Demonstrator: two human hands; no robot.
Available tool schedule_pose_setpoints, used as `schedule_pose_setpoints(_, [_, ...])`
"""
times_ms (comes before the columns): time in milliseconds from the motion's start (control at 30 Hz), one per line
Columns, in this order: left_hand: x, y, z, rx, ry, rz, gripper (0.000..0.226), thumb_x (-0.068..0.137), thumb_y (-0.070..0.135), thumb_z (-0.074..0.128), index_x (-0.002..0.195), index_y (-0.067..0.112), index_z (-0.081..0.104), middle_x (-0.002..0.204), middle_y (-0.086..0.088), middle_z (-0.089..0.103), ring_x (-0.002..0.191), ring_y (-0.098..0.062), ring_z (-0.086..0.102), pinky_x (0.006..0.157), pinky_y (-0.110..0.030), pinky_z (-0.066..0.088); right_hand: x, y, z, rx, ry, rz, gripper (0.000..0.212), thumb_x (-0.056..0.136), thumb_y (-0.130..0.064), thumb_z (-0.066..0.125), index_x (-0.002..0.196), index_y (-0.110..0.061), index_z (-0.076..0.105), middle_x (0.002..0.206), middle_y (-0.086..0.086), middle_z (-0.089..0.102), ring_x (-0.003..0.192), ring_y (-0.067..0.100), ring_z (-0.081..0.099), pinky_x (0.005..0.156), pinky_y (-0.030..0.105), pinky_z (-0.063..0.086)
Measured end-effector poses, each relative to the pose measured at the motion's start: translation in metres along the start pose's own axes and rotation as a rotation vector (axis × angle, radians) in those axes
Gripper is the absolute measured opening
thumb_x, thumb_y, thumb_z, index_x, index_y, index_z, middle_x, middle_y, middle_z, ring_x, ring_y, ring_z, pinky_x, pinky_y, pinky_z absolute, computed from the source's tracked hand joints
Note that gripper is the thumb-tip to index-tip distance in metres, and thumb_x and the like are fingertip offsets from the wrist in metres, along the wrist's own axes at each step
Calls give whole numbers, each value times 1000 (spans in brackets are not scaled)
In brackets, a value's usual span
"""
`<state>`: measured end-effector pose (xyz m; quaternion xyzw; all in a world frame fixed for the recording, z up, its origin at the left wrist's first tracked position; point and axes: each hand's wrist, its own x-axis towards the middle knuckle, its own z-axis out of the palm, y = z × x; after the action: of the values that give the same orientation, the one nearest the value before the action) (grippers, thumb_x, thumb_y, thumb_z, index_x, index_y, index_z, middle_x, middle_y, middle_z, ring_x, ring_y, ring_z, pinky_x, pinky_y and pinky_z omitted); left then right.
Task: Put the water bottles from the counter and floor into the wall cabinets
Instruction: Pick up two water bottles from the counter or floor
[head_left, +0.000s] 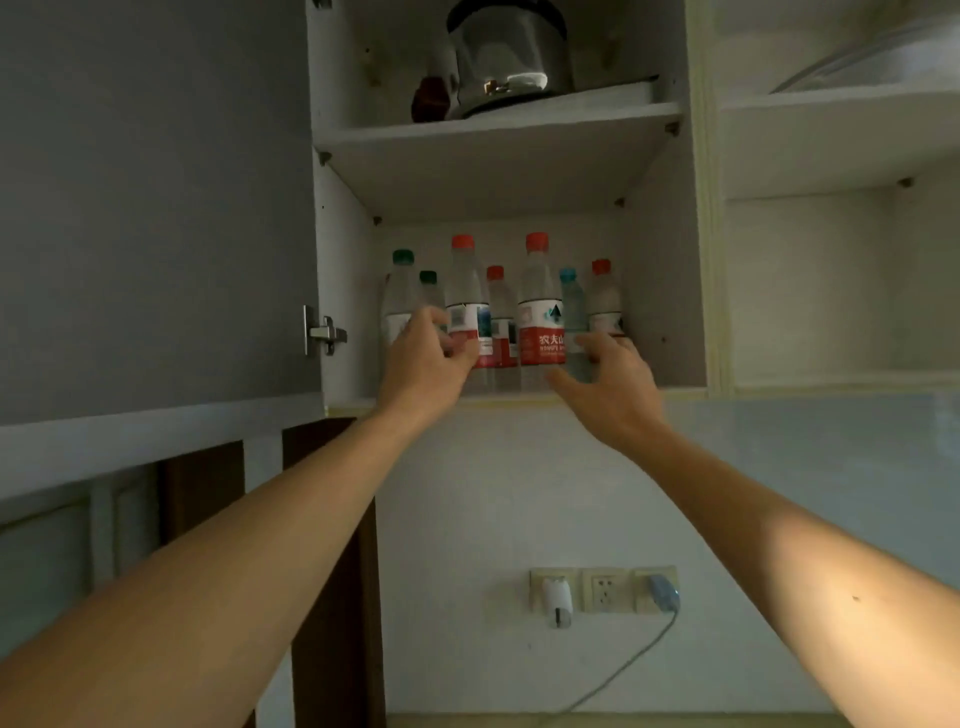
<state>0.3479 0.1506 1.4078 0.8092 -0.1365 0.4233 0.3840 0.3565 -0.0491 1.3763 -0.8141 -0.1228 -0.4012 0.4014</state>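
1. Far out past the left hand (427, 358), the grey cabinet door (156, 208) stands swung open, its metal hinge (323, 332) just beside the cabinet wall.
2. Left hand up at the lower shelf (519, 399) of the wall cabinet (670, 291), fingers curled round the front of the green-capped bottle (399, 296); a smaller green-capped bottle (429, 291) peeks out just behind the fingertips.
3. Just to the right of that hand, touching its knuckles, stands a tall red-capped bottle (465, 296), upright, red-and-white label showing.
4. Between the two hands: a shorter red-capped bottle (498, 312) set further back, then another tall red-labelled bottle (540, 312) at the front.
5. Right hand (608, 384) reaches in with fingers spread and loosely bent, fingertips at the blue-capped bottle (571, 306); whether it really grips it, I cannot tell.
6. Just past the right hand's fingers, one more small red-capped bottle (603, 296) stands near the cabinet's side wall.
7. Well above both hands, on the upper shelf, sits a shiny metal kettle (506, 57).
8. Down below the right forearm, wall sockets (602, 590) with plugs in and a cable trailing down.
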Motion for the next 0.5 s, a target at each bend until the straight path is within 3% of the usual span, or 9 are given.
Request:
schedule_pose_setpoints(133, [-63,17,-15,-44,-135,70,33,99,39,62,124,20,53,97,8,60,87,-13,63,75,-31,53,-86,8,-35,-149,-88,16,43,92,-45,66,127,-20,65,132,0,61,122,20,55,102,35,44])
schedule_pose_setpoints(233, [-116,27,-8,-113,-277,60,25,98,41,62,114,24,53,95,7,61,88,-16,64,74,-36,57,-151,21,-65,-154,-144,129,32,93,-39,67,114,-16,72,118,0,71,112,18,63,89,26,44])
schedule_pose_setpoints(333, [-166,38,13,-162,-384,31,27,97,43,62,114,22,57,96,7,63,86,-14,65,74,-37,60,-203,35,-97,-161,-147,248,21,91,-34,70,100,-17,77,99,-2,75,100,17,68,83,28,49])
schedule_pose_setpoints(500, [-239,73,58,-256,-559,-58,24,97,35,65,108,14,63,95,-5,71,80,-23,67,72,-42,60,-269,61,-157,-231,-157,343,14,90,-33,71,94,-21,77,92,-8,73,94,12,67,87,30,51])
